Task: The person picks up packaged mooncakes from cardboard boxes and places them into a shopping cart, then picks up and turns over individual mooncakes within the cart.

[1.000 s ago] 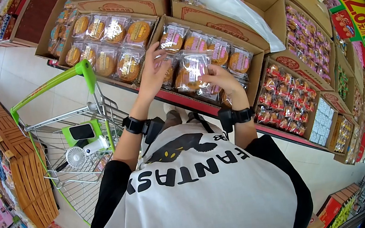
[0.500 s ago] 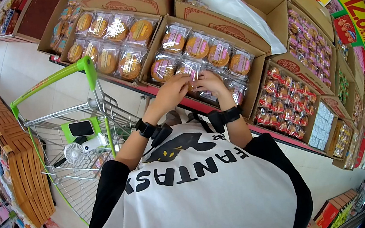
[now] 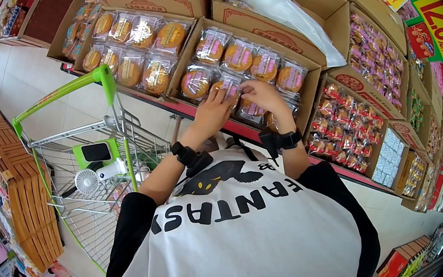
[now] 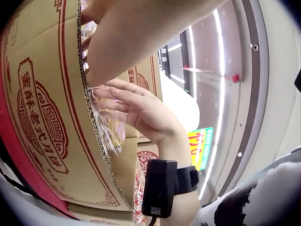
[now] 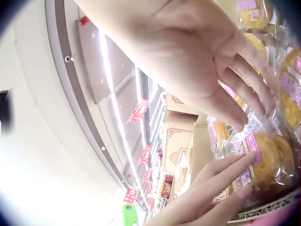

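Rows of round mooncakes in clear wrappers with pink print fill a cardboard box (image 3: 308, 104). My left hand (image 3: 212, 114) is over the front row, its extended fingers touching one wrapped mooncake (image 3: 226, 84). In the right wrist view, those left fingers (image 5: 230, 175) lie along the wrapper (image 5: 265, 160), with orange-brown pastry beneath. Just to the right, my right hand (image 3: 266, 97) reaches over the same row. Its fingers (image 5: 244, 87) are spread and loosely straight above the packs, gripping nothing. From the left wrist view, the box front (image 4: 42, 113) hides most of the mooncakes.
To the left is another box of wrapped mooncakes (image 3: 143, 32). A white plastic bag roll (image 3: 286, 17) lies in the box behind. Red-wrapped snacks (image 3: 343, 126) are on the right. A green-handled shopping cart (image 3: 63, 93) stands at my left, holding a small white fan (image 3: 87, 181).
The right hand held a wrapped mooncake above the box; it now lies in the front row. The left hand came down onto it, and the right hand has drawn slightly away.
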A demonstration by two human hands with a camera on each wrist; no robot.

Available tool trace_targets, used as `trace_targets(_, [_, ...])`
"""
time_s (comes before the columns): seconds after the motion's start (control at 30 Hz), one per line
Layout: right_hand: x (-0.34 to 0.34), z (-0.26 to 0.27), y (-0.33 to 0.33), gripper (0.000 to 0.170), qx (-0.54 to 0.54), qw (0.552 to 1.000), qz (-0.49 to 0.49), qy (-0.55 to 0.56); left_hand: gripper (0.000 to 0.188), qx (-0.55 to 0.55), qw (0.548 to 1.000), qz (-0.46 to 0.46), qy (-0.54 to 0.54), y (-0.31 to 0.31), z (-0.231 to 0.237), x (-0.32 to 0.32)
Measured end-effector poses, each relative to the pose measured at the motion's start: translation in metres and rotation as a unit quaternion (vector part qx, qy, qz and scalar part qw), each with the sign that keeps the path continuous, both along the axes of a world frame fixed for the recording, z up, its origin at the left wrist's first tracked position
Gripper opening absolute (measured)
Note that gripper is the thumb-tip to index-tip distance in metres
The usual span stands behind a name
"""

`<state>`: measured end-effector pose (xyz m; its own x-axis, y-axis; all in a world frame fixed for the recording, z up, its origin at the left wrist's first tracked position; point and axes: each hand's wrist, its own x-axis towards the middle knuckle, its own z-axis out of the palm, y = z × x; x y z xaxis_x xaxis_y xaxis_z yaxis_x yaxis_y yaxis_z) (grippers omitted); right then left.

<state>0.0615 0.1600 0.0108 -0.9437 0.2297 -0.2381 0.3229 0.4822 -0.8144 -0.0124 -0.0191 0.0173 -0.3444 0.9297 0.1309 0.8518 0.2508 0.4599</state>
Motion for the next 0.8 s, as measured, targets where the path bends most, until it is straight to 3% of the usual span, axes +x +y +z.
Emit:
trace_targets(0.07, [0.000, -0.002, -0.003, 0.032, -0.019, 0.999, 0.027, -0.015, 0.033, 0.000, 0.998, 0.024, 0.065, 0.003, -0.004, 0.004])
trace_targets(0.4, [0.006, -0.014, 0.002, 0.042, -0.019, 0.989, 0.144, -0.007, 0.032, -0.025, 0.997, 0.062, 0.038, 0.005, -0.004, 0.011])
trace_targets(0.5, [0.005, 0.003, 0.001, 0.039, -0.029, 0.990, 0.128, -0.049, 0.029, -0.001, 0.998, 0.070, 0.003, 0.003, 0.000, 0.007])
trace_targets(0.53, [0.004, 0.003, -0.001, 0.039, -0.027, 0.989, 0.136, -0.049, 0.028, 0.010, 0.994, 0.079, -0.068, 0.001, 0.000, 0.004])
trace_targets(0.57, [0.004, 0.002, -0.003, 0.038, -0.072, 0.991, 0.114, -0.021, 0.026, 0.022, 0.986, 0.088, -0.138, -0.002, 0.000, 0.003])
trace_targets(0.6, [0.002, 0.004, -0.006, 0.036, -0.118, 0.989, 0.093, 0.005, 0.026, 0.025, 0.985, 0.099, -0.136, -0.006, 0.005, 0.003])
trace_targets(0.67, [-0.001, 0.013, -0.012, 0.033, -0.132, 0.985, 0.112, 0.026, 0.024, 0.103, 0.967, 0.124, -0.198, -0.016, 0.018, 0.006])
trace_targets(0.8, [-0.017, 0.030, -0.024, 0.026, -0.208, 0.960, 0.177, 0.055, 0.022, 0.118, 0.944, 0.199, -0.237, -0.049, 0.040, 0.016])
